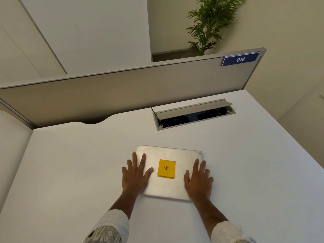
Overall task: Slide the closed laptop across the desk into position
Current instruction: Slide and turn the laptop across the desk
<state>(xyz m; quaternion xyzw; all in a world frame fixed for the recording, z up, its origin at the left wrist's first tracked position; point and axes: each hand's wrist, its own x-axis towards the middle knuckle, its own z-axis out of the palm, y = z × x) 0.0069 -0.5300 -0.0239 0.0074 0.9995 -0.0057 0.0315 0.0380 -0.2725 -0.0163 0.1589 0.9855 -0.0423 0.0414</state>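
White surface point(70, 172) fills the view, and a closed silver laptop point(177, 155) lies flat near its middle, a yellow sticky note point(166, 168) on the lid. Farther back, an open cable hatch point(192, 114) is set into the surface, well apart from the laptop.

A closed silver laptop point(168, 172) lies flat on a white desk point(70, 172). A yellow sticky note point(166, 168) sits on the middle of its lid. The left hand point(135, 174) lies flat on the laptop's left side, fingers spread. The right hand point(199, 179) lies flat on its right side. Behind the laptop, a cable box point(192, 114) in the desk has its flap up.
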